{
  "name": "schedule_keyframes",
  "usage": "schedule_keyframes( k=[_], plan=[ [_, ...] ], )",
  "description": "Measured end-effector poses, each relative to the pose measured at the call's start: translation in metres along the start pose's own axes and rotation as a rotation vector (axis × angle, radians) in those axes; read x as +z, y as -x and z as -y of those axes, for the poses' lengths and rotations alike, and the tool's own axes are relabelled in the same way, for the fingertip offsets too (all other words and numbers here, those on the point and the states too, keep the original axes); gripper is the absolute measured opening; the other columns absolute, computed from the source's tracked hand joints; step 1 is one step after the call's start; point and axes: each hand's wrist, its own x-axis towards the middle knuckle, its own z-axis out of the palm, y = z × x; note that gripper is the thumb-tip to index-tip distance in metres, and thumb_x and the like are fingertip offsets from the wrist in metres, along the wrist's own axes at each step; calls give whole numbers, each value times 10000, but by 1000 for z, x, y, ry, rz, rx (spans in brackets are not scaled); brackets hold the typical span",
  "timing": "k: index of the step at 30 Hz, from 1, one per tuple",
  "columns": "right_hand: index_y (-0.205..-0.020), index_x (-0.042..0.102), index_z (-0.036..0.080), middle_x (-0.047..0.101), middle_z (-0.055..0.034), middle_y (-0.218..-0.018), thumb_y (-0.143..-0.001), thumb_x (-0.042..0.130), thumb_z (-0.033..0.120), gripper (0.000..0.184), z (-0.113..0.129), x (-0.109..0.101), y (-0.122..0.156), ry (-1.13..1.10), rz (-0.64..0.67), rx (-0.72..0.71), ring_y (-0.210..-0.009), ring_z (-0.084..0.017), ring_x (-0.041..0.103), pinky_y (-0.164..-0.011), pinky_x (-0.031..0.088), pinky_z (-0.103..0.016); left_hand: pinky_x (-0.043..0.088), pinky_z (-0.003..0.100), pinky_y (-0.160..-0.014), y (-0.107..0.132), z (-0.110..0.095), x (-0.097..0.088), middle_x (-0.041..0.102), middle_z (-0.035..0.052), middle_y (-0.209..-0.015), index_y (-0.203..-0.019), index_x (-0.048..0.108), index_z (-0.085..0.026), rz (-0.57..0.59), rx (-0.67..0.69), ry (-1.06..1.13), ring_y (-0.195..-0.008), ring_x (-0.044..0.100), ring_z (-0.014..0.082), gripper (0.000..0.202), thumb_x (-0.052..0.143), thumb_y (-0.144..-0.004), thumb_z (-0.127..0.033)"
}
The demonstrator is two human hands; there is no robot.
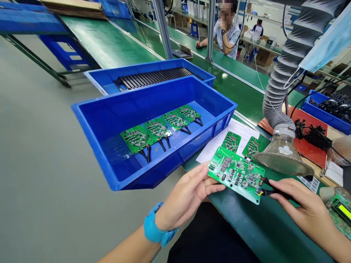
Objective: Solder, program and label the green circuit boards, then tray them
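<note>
My left hand [186,193] grips the left edge of a green circuit board [236,175] with a red digital display. My right hand [301,204] pinches the black wires [275,191] leading from the board's right edge. A blue wrist strap [157,226] circles my left wrist. To the left of the held board, several wired green circuit boards [157,129] lie in a row inside a blue plastic tray [164,162]. Two more green boards [231,141] rest on a printed paper sheet [219,142] just beyond my hands.
A ribbed fume extractor hose with a clear hood [282,157] hangs right of the held board. Behind stands a blue tray of black heat sinks [153,77]. A blue bin of black cables [327,109] sits at right. A co-worker [227,36] sits across the green bench.
</note>
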Motion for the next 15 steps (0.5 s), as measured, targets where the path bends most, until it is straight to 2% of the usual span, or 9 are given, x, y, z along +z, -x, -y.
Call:
schedule_keyframes(
  k=[6, 9, 13, 15],
  plan=[
    [-1226, 501, 311, 648, -48, -986, -839, 575, 164, 420, 1, -1, -2, 41, -6, -25, -849, -171, 639, -701, 531, -269, 531, 323, -801, 0, 0, -1, 671, 72, -1013, -1142, 594, -189, -8, 3, -45, -851, 635, 174, 321, 551, -865, -345],
    [-1257, 476, 307, 665, -47, -970, -827, 587, 166, 465, 1, 4, 1, 62, 22, -93, -837, -173, 656, -704, 545, -254, 524, 317, -804, 5, -3, -4, 657, 71, -1054, -1105, 617, -187, -53, -12, -121, -869, 623, 179, 295, 547, -865, -344],
    [-1297, 453, 321, 692, -28, -920, -795, 623, 192, 545, -3, 14, 8, 22, 76, -204, -759, -175, 682, -641, 565, -216, 531, 309, -774, 23, -19, -10, 655, 80, -1064, -1104, 634, -180, -36, -78, -324, -869, 624, 195, 333, 506, -879, -389],
    [-1285, 474, 355, 697, -19, -884, -792, 623, 224, 531, -6, 15, 12, -6, 60, -194, -721, -184, 689, -590, 572, -213, 526, 303, -802, 34, -32, -12, 663, 68, -1049, -1134, 628, -203, 3, -121, -481, -874, 626, 192, 352, 492, -883, -409]
  ],
)
